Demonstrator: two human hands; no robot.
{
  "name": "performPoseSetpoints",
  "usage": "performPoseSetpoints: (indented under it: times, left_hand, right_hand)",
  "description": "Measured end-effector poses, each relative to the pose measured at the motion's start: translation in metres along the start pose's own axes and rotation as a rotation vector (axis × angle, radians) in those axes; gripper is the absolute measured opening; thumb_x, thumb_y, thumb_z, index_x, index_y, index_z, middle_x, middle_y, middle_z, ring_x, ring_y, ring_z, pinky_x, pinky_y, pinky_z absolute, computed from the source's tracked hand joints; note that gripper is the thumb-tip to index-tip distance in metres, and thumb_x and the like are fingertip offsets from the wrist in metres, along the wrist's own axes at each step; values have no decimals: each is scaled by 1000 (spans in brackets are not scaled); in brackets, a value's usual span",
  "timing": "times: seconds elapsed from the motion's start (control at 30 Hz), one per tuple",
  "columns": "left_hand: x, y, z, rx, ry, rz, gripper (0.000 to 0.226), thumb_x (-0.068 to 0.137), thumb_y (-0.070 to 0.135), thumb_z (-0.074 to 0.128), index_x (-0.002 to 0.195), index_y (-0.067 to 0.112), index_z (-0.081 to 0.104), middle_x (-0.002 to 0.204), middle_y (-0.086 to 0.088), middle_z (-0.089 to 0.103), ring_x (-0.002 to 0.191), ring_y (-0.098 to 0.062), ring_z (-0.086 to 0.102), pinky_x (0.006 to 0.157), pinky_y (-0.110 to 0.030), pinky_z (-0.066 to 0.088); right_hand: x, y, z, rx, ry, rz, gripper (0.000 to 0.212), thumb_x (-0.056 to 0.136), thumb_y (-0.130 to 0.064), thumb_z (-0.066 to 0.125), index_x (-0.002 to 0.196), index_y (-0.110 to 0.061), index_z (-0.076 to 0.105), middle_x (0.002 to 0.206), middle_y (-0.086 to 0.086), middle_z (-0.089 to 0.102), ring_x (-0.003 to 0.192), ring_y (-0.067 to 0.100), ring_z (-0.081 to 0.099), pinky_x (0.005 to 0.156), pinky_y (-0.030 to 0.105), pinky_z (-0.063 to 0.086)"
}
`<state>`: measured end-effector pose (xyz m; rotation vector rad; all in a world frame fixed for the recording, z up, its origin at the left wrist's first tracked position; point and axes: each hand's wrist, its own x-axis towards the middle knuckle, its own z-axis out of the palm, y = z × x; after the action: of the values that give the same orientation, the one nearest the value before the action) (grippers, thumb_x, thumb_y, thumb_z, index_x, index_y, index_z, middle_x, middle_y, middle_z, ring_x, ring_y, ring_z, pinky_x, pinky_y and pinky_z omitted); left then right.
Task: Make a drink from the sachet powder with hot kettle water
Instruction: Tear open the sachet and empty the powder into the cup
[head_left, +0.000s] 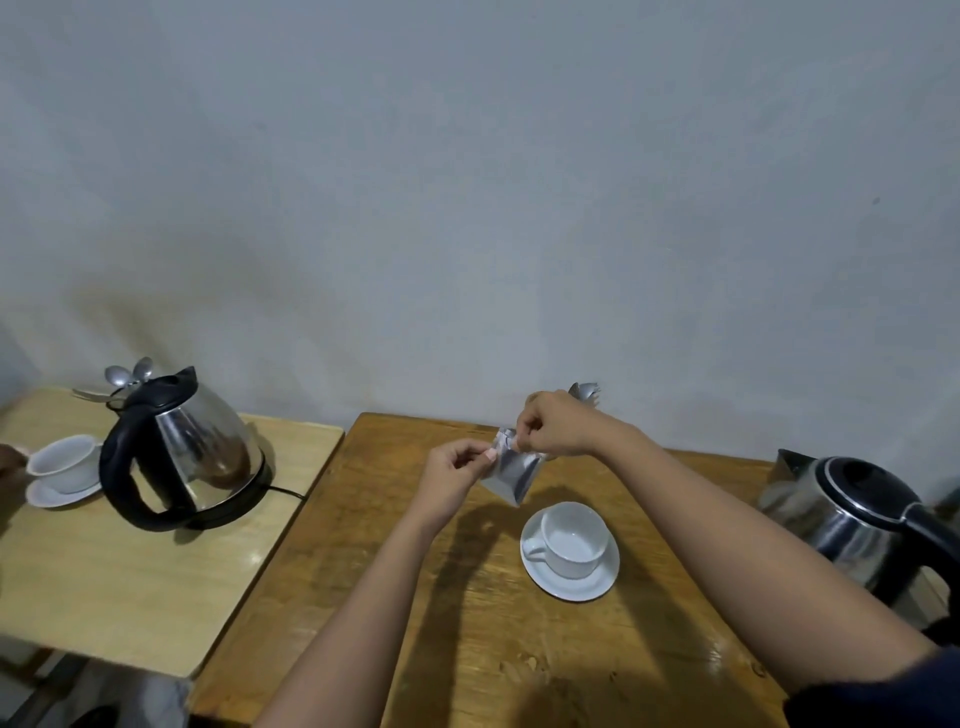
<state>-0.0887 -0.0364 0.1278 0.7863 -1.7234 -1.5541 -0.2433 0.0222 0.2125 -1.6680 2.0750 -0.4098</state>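
Sachet (511, 475) of silvery foil hangs in the air above the darker wooden table (467, 639), just beyond the white cup (574, 540), held at its top edge by both hands. Left hand (457, 475) pinches the top left corner between thumb and forefinger; right hand (553, 428) pinches the top edge a little further along, fingers curled tight on the foil. By my judgement the step in hand is tearing the pack open: no powder shows in the cup, and the cup looks dry and empty. Whether the seal has already started to part I cannot tell; the edge is too small and blurred.

Next, the tear wants a short opposing pull across the top seam, with the pack kept upright so nothing spills, then a tilt over the cup. After that comes the kettle (852, 525) at the right edge of the table.

The sachet is flat, thin and crinkled, a matte metallic film that should rip cleanly but flop once open. The cup is glazed ceramic, round and wide-mouthed, sitting on a matching saucer (571, 584) with its handle to the left. The kettle is polished steel with a black plastic lid and handle. The tabletop is varnished, scuffed and slightly glossy
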Motion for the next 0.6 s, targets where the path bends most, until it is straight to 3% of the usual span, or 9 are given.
performPoseSetpoints:
  times: [0.1,0.17,0.23,0.33,0.47,0.6]
  left_hand:
    - [0,0,0,28,-34,-25,11,85,2,57,86,7,67,76,-3,63,68,-7,56,61,-8,48]
    - [2,4,-1,38,-76,-33,14,85,1,57,83,12,66,74,-1,62,63,1,56,59,-8,46]
    - [3,7,-2,36,-111,-38,16,85,2,58,80,16,66,75,1,63,60,7,57,60,-7,46]
    - [3,11,-2,29,-118,-52,10,85,10,59,85,15,67,79,2,66,69,0,60,63,-9,48]
    - [2,11,1,28,-105,-36,10,86,14,58,85,16,68,82,1,67,77,-8,60,68,-11,48]
    - [2,8,5,21,-82,-27,12,87,14,57,80,19,66,83,0,65,79,-11,58,73,-18,46]
  right_hand:
    - [-1,0,2,30,3,-26,13,79,-19,64,74,-8,69,75,3,59,68,15,52,63,29,44]
    - [-3,-4,1,64,20,-40,6,78,-12,63,81,-11,69,71,0,58,65,15,51,64,28,44]
    - [-5,-7,1,91,32,-32,13,75,-5,59,82,-12,69,62,-2,56,58,15,49,60,27,42]
    - [-5,-8,2,120,72,-3,16,73,-3,57,79,-8,71,57,-5,58,50,9,52,53,21,44]
    - [-5,-6,7,167,106,2,17,74,-3,55,74,-9,72,69,7,69,56,11,60,58,22,52]
    - [-5,-5,10,155,104,-23,23,73,-1,52,73,-10,73,82,13,71,61,13,57,58,20,48]
